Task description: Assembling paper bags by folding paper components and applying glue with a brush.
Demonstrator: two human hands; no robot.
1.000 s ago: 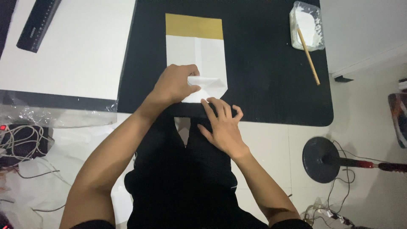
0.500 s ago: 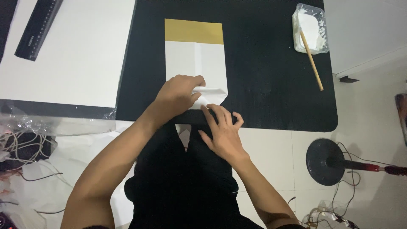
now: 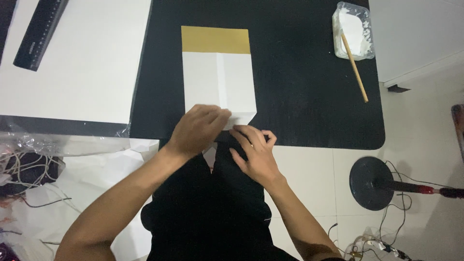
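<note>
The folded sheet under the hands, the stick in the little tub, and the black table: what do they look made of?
The folded sheet looks like thin paper, matte white with a gold band: it holds sharp creases. The stick seems plain wood or bamboo, pale tan and unpainted. The tub looks like clear thin plastic holding something white, perhaps paste. The black table has a dull matte top; its material is unclear.

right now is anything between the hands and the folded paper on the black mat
Nothing visible. The left hand and right hand already rest directly on the near edge of the white and gold folded paper; the glue tray and stick lie far off right.
</note>
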